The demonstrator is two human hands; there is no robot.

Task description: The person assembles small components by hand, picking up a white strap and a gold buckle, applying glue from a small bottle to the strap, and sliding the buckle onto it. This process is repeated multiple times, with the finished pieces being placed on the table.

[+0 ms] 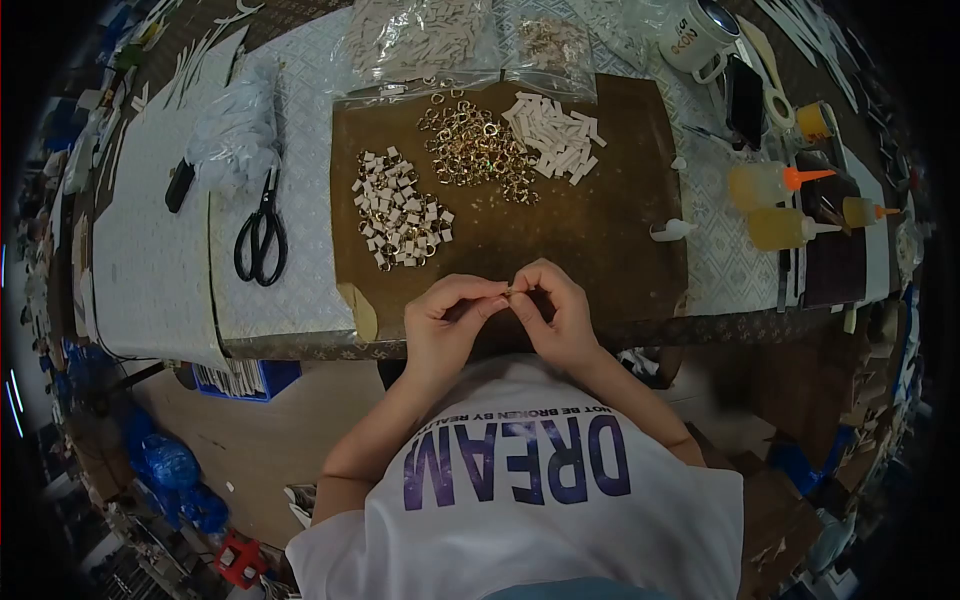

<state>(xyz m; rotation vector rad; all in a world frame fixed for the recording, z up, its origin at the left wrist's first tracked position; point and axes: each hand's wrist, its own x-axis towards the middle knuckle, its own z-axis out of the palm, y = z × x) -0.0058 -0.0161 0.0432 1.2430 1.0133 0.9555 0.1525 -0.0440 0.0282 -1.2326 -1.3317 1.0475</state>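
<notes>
Both hands meet at the front edge of a brown mat [600, 240], fingertips pinched together. Between them is a tiny piece, too small to name. My left hand [450, 318] comes in from the left and my right hand [552, 310] from the right; each is closed at thumb and index finger. Beyond my left hand lies a pile of rings with pale tabs [400, 210]. Farther back on the mat are a heap of loose gold-coloured rings [470, 140] and, touching its right side, a pile of pale strips [555, 138].
Black scissors [261, 240] and a crumpled plastic bag [238, 130] lie left of the mat. Filled clear bags [415, 35] are behind it. To the right are glue bottles [778, 230], a white nozzle bottle [672, 231], a mug [697, 38] and a phone [744, 100].
</notes>
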